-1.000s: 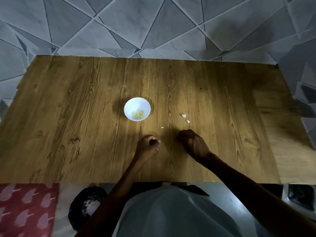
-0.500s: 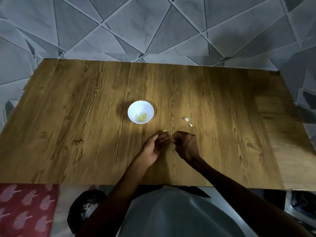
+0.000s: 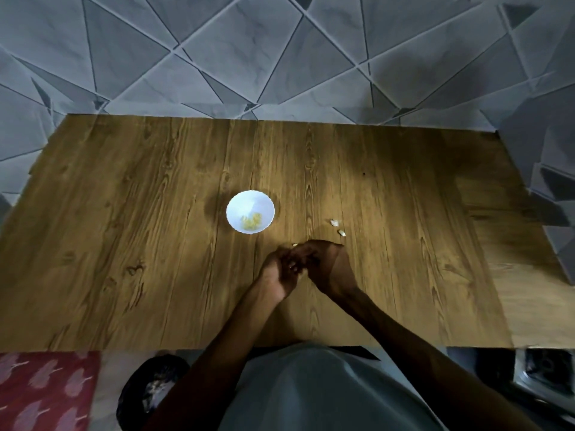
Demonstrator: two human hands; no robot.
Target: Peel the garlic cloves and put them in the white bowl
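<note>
Head view: both hands closed in on one clove

The clove (image 3: 291, 266) I'm peeling shows only as a pale glint low between my hands, just above the desk (image 3: 124, 244) and near the white bowl (image 3: 232, 204). My left hand (image 3: 278, 272) is curled narrowly around it as a steady base. My right hand (image 3: 329, 265) arches over with fingers bent down onto the same spot. I cannot tell whether those fingertips pinch the skin or only rest on it, since the contact is hidden.

I judge the hands are kept low and close so that loosened skin drops onto the wood and the bowl is a short reach away. Yellowish peeled cloves (image 3: 252, 219) already lie in it.

A pale scrap (image 3: 294, 244) sits on the desk just beyond my fingertips. Two loose cloves (image 3: 334, 223) wait to the right, apart from the bowl, probably next in turn.

A second ago my hands were separate fists. Half a second ago the fingertips were just meeting. Now they overlap and touch. The bowl, scrap and loose cloves have not shifted on the desk.
</note>
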